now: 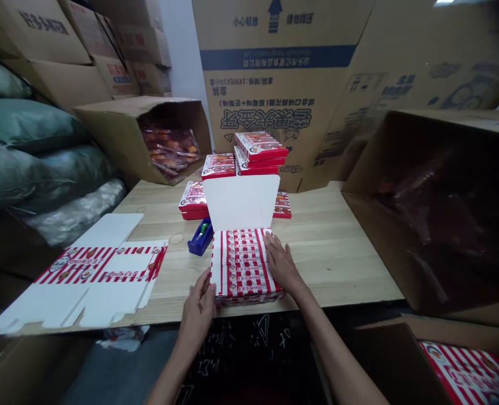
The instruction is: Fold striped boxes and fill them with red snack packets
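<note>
An open red-and-white striped cardboard box point(246, 300) stands at the front edge of the table, its white lid point(243, 202) raised at the back. A row of small striped packs point(244, 261) fills it. My left hand point(199, 304) grips the near left corner of the box, fingers bent along its side, partly hidden. Over the right edge lies my right hand point(281, 261), fingers stretched out and touching the packs and the box wall. Just behind the box's left side sits a blue tape dispenser point(201, 236) with a green roll.
Flat unfolded striped cartons point(101, 270) lie at the left. Filled striped boxes point(261, 147) are stacked behind the lid. A carton of wrapped goods point(106, 126) stands back left; a large open carton point(371, 225) is at right. Rubber bands point(176, 239) lie on the wooden table point(329, 247).
</note>
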The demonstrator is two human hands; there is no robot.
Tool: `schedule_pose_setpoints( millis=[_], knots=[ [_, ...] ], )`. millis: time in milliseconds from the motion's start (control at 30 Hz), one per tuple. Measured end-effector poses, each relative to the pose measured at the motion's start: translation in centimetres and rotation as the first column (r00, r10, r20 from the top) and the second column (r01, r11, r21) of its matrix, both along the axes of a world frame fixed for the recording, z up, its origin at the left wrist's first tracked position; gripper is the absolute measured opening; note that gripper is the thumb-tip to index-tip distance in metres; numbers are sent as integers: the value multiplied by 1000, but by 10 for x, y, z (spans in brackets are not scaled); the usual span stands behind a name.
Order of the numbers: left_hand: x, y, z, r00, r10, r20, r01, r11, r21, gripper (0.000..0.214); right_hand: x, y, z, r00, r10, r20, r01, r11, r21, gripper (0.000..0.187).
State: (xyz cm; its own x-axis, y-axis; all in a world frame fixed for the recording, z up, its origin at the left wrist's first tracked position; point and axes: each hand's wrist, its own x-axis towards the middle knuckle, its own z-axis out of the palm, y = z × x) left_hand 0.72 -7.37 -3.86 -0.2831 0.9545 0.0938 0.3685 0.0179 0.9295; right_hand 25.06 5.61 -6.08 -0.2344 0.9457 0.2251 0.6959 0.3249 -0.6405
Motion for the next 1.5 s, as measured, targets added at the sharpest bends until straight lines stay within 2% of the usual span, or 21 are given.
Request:
schedule_pose_setpoints(
  millis=[67, 133, 200, 267, 300, 400, 500, 633, 767, 933, 1133, 1167, 1200, 1233, 1267, 1300, 1333, 1367, 1400, 1433, 1500],
  knots=[
    [6, 11, 23, 925, 15, -379, 49, 986, 159, 53, -1, -4, 3, 990, -32, 135, 26, 999, 42, 57],
    [22, 38, 45, 771, -34, -636, 243, 939, 245, 69, -2, -6, 8, 980, -37, 197, 23, 997, 72, 57],
    [44, 78, 58, 584, -265, -767, 535, 836, 118, 89, -3, -8, 13, 976, -42, 213, 21, 995, 101, 55],
    [66, 120, 58, 398, -459, -794, 697, 714, -64, 98, -4, -10, 18, 979, -70, 190, 40, 987, 153, 50],
    [75, 138, 54, 325, -511, -796, 722, 678, -139, 96, -4, -12, 19, 982, -82, 171, 51, 983, 177, 48],
    [90, 168, 37, 192, -509, -839, 706, 665, -242, 78, -4, -26, 19, 984, -92, 155, 60, 978, 199, 46],
    [94, 170, 28, 107, -438, -893, 702, 669, -244, 68, -3, -53, 13, 976, -104, 191, 62, 975, 215, 47],
    [97, 164, 33, 58, -431, -900, 677, 680, -282, 69, 1, -94, 7, 979, -110, 174, 66, 968, 241, 50],
    [100, 163, 38, 79, -474, -877, 640, 698, -320, 72, 7, -123, 4, 985, -108, 132, 77, 972, 220, 49],
    [102, 161, 35, 111, -477, -872, 632, 711, -309, 71, 9, -143, -3, 992, -120, 48, 111, 979, 170, 49],
    [105, 155, 41, 177, -506, -844, 635, 714, -295, 76, 17, -136, 17, 989, -118, -88, 127, 986, 105, 43],
    [100, 150, 45, 212, -511, -833, 649, 711, -271, 77, 23, -130, 22, 985, -106, -135, 117, 990, 81, 41],
    [92, 145, 49, 297, -509, -807, 663, 719, -209, 74, 31, -122, 27, 976, -92, -196, 104, 993, 48, 39],
    [81, 140, 53, 437, -493, -752, 661, 743, -102, 69, 39, -112, 31, 959, -88, -269, 94, 995, 12, 37],
    [66, 135, 56, 620, -450, -643, 618, 785, 47, 61, 48, -99, 33, 932, -94, -349, 92, 996, -22, 36],
    [49, 132, 57, 809, -369, -458, 502, 838, 213, 51, 56, -83, 34, 891, -112, -439, 102, 994, -48, 35],
    [30, 131, 56, 945, -259, -199, 314, 889, 334, 43, 62, -63, 34, 829, -144, -541, 122, 990, -77, 34],
    [11, 134, 53, 988, -139, 67, 105, 924, 368, 40, 65, -41, 33, 748, -181, -639, 142, 984, -112, 36],
    [-6, 139, 49, 957, -37, 287, -62, 943, 327, 40, 65, -18, 32, 659, -215, -720, 154, 977, -151, 40],
    [-21, 147, 43, 900, 33, 435, -155, 956, 249, 42, 61, 6, 29, 572, -245, -782, 143, 969, -200, 46],
    [-38, 164, 27, 830, 63, 555, -138, 986, 94, 43, 44, 48, 24, 504, -267, -821, 82, 962, -262, 54]
  ],
)
